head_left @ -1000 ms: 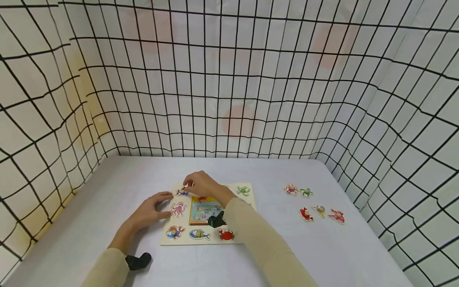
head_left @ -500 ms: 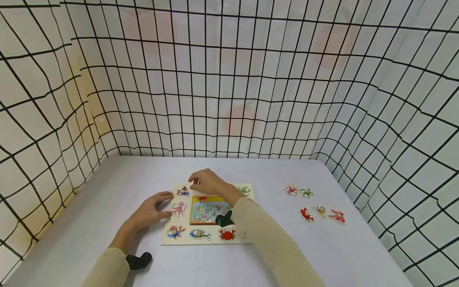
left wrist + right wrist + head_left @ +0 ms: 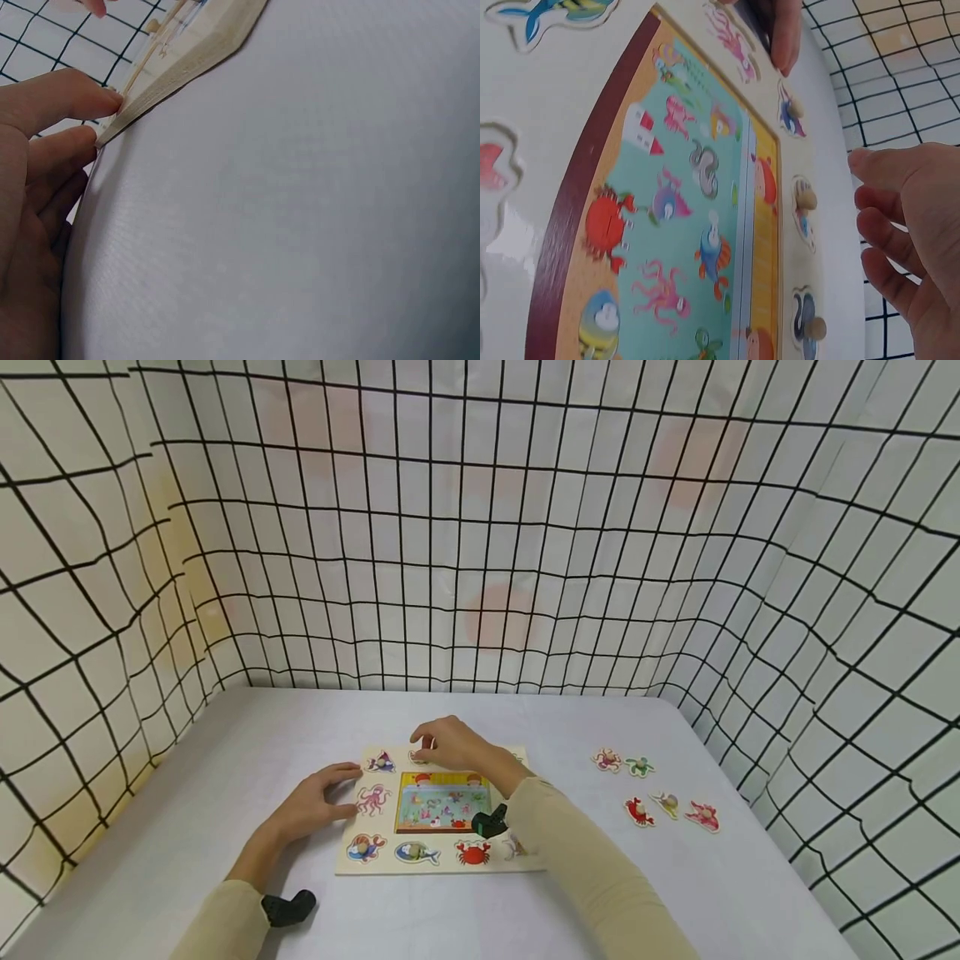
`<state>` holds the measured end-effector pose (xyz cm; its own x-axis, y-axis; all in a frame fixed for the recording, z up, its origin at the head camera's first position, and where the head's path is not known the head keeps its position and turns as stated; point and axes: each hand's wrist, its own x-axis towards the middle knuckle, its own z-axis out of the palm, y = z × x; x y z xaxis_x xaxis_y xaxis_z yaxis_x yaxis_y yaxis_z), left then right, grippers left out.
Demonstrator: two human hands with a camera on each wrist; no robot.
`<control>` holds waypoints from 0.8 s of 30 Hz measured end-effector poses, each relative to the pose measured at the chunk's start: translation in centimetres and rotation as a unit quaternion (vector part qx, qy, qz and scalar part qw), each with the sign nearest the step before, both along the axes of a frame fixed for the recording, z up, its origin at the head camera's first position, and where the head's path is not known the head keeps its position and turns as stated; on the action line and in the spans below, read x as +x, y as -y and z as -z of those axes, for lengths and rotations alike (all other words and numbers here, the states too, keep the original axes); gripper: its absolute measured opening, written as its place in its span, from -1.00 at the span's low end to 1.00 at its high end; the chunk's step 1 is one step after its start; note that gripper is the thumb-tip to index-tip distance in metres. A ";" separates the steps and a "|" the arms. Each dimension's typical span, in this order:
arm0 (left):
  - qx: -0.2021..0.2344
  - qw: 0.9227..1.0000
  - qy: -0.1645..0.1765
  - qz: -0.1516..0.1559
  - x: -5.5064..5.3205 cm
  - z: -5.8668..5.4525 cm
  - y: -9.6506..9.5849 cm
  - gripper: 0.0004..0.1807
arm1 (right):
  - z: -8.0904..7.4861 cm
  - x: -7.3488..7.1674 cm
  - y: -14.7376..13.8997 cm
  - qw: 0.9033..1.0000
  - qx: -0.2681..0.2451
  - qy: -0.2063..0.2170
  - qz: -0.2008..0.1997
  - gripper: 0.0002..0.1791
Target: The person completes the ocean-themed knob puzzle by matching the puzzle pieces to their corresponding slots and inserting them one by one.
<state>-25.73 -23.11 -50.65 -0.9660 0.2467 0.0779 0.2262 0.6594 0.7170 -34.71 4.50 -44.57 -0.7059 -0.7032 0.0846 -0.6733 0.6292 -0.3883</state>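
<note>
A wooden peg puzzle board [image 3: 450, 867] with sea animal pictures lies flat on the table. My left hand [image 3: 315, 806] rests at its left side, thumb and fingers spread; in the left wrist view fingertips [image 3: 111, 101] touch the board's edge. Over the far edge is my right hand [image 3: 453, 747], fingers loosely bent and nothing held, as the right wrist view shows. Near it are knobbed pieces set in the board: a blue-purple fish [image 3: 791, 118], a second piece [image 3: 804, 217] and a dark one [image 3: 804, 315]. The forearm hides part of the board's right side.
Loose pieces lie on the table to the right: a pink octopus [image 3: 607, 760], a green turtle [image 3: 640, 767], a red crab [image 3: 639, 812], a yellowish piece [image 3: 665, 804] and a pink one [image 3: 703, 816]. Black netting [image 3: 480, 568] over white sheeting surrounds the table.
My right hand has let go of the blue-purple fish at the far left corner and moved right along the far edge to the neighbouring piece. My left hand stays in place.
</note>
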 end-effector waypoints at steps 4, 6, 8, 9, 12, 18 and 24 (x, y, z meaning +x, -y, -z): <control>0.005 1.000 0.001 -0.001 0.0 0.0 0.0 -0.25 | 0.2 -0.2 -1.0 1.000 -0.001 -0.007 0.001 -0.68; 0.006 1.000 0.002 -0.002 0.1 0.0 0.0 -0.25 | 0.2 -0.2 -1.6 1.000 -0.001 -0.008 0.000 -0.69; 0.005 1.000 0.003 -0.004 0.1 0.0 0.0 -0.25 | 0.1 -0.1 -2.1 1.000 0.001 -0.010 0.001 -0.69; 0.006 1.000 0.004 -0.004 0.1 0.0 0.0 -0.25 | 0.1 -0.1 -2.4 1.000 0.002 -0.012 0.003 -0.69; 0.008 1.000 0.005 -0.004 0.2 0.2 0.1 -0.25 | 0.2 0.0 -3.2 1.000 0.007 -0.014 0.010 -0.68; 0.009 1.000 0.000 -0.002 0.1 0.3 0.1 -0.25 | 0.2 0.2 -4.6 1.000 0.005 -0.020 0.013 -0.69; 0.008 1.000 -0.002 -0.001 0.1 0.4 0.1 -0.25 | 0.2 0.6 -5.7 1.000 0.010 -0.005 0.023 -0.67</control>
